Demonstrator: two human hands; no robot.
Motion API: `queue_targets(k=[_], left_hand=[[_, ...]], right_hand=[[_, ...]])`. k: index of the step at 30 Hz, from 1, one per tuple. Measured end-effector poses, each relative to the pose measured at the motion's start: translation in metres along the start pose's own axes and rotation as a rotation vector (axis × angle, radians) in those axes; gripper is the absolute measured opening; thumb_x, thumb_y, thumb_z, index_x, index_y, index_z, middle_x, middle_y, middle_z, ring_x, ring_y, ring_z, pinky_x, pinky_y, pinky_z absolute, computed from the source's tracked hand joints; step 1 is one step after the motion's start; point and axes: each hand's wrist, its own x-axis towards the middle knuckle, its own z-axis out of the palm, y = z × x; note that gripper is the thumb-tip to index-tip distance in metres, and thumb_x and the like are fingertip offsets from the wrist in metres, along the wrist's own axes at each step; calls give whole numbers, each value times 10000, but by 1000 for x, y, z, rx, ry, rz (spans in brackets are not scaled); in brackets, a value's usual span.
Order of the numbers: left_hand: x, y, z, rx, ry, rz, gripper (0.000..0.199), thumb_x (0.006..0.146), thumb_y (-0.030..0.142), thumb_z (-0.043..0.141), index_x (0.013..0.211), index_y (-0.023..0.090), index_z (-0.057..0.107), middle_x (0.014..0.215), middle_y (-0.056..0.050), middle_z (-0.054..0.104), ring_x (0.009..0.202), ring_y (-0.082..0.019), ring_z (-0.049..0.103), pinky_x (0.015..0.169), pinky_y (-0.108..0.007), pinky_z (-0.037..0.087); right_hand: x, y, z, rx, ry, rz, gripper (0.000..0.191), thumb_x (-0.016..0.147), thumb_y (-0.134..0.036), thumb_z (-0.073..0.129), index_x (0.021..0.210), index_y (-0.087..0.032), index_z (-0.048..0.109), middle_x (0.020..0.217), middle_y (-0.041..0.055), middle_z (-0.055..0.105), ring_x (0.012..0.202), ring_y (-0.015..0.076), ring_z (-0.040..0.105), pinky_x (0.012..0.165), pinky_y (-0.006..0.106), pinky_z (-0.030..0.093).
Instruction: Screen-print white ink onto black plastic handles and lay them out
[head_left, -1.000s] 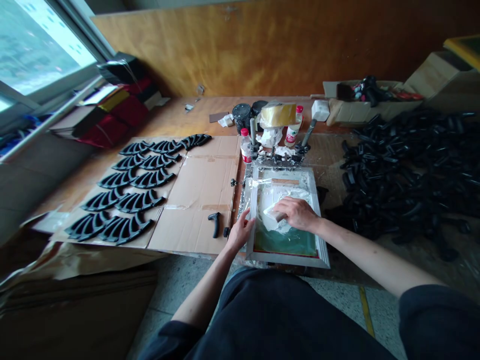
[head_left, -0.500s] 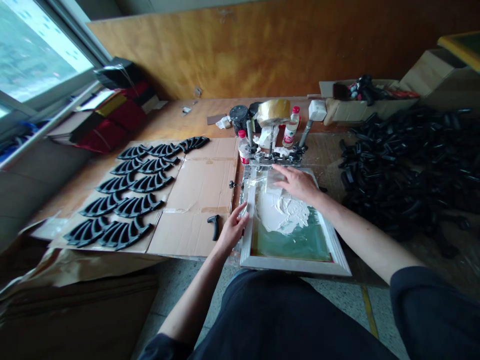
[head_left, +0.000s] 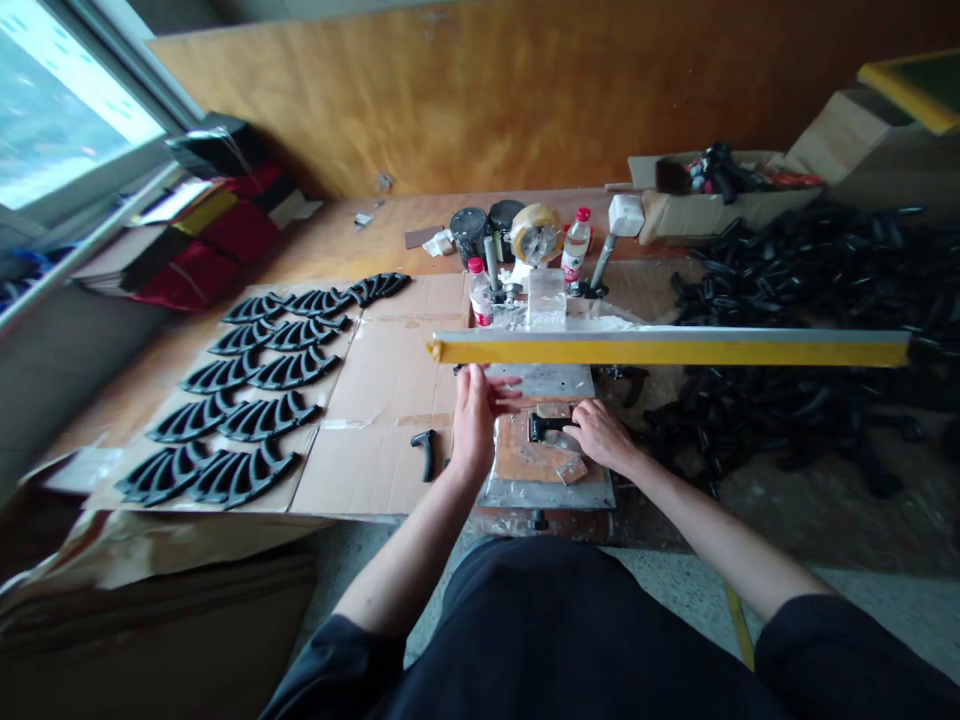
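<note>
The framed screen point(head_left: 667, 350) is tilted up, its yellow and silver front edge crossing above both hands. Under that edge my left hand point(head_left: 476, 420) is raised near its left end, fingers apart, holding nothing. My right hand point(head_left: 600, 432) has its fingers closed on the right end of a black handle-shaped part point(head_left: 550, 427). That part lies on a brown block point(head_left: 525, 455) on the metal base plate point(head_left: 555, 494). A single black part point(head_left: 426, 455) rests on the cardboard to the left.
Rows of black parts point(head_left: 259, 412) lie on cardboard at the left. A large heap of black parts point(head_left: 825, 290) covers the right side. Behind the screen stand bottles point(head_left: 577, 246), black tubs point(head_left: 470, 236) and a tape roll point(head_left: 536, 235). An open box point(head_left: 720, 205) sits at the back right.
The framed screen has swung up from lying flat, uncovering the block and base plate. My right hand has come down onto the black part; my left hand has let go of the frame's side.
</note>
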Motion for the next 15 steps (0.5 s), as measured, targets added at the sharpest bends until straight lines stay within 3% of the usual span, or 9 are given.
queue_targets(k=[3,5,8,10,13,15], left_hand=[[-35,-51,0,50,-208,-503,653,816,684,507,1181,145,556,1009,-157,707,788,-217,682,576,-283,527],[-54,-75,-3,-22,-208,-603,602,814,671,524,1124,158,578,1029,-141,702,843,-215,683,624,-290,543],[-58,-86,-26,-56,-100,-550,530,783,642,579,990,154,587,883,-87,701,741,-172,673,608,-261,528],[-46,-84,-61,108,-3,-474,518,757,634,601,963,160,571,777,-48,686,609,-144,637,536,-236,491],[-21,-80,-132,534,207,-389,495,818,655,454,815,167,534,594,-14,620,469,-136,558,481,-244,460],[-10,-80,-175,872,255,-368,514,891,607,280,787,171,530,519,-20,579,434,-165,548,460,-268,448]], right_hand=[[-12,-42,1,-34,13,83,159,947,-272,493,939,-138,579,918,139,649,927,254,570,807,344,420],[-19,-63,-2,36,63,-12,149,957,-259,473,944,-148,572,919,132,652,935,254,569,806,343,421],[-23,-65,-6,212,70,-263,113,951,-222,492,895,-185,583,915,79,654,946,212,573,819,308,426],[-21,-32,-12,245,94,-239,131,939,-162,489,903,-203,608,941,54,662,948,188,577,834,294,427],[-23,57,-25,49,125,78,313,852,-14,444,983,-212,648,1029,73,663,998,207,574,850,314,433],[-33,119,-31,-106,64,269,335,794,-5,447,948,-205,667,1009,103,659,989,230,584,824,332,447]])
